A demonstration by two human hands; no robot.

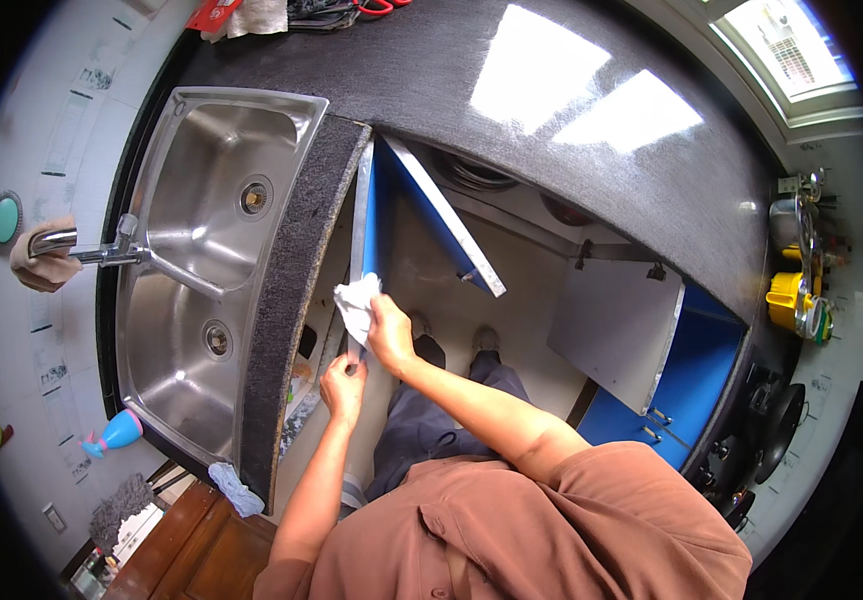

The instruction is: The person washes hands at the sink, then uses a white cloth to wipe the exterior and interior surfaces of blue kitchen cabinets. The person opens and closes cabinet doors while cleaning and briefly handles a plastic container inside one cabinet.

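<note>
My right hand (pixel 392 336) presses a crumpled white cloth (pixel 357 304) against the narrow silvery edge of an open blue cabinet door (pixel 376 202). Nearer to my body, my left hand (pixel 343 386) grips the same door close to its end. A second blue door (pixel 442 217) with a pale edge stands open to the right of it, and neither hand touches that one. The cabinet opening below the sink is partly hidden behind the door and my hands.
To the left is a stainless double-bowl sink (pixel 206 300) with a faucet (pixel 112 253). A blue spray bottle (pixel 120 431) and a light-blue cloth (pixel 236 489) lie by its near end. Another cabinet door (pixel 619 322) hangs open at right, below the dark countertop (pixel 416 67).
</note>
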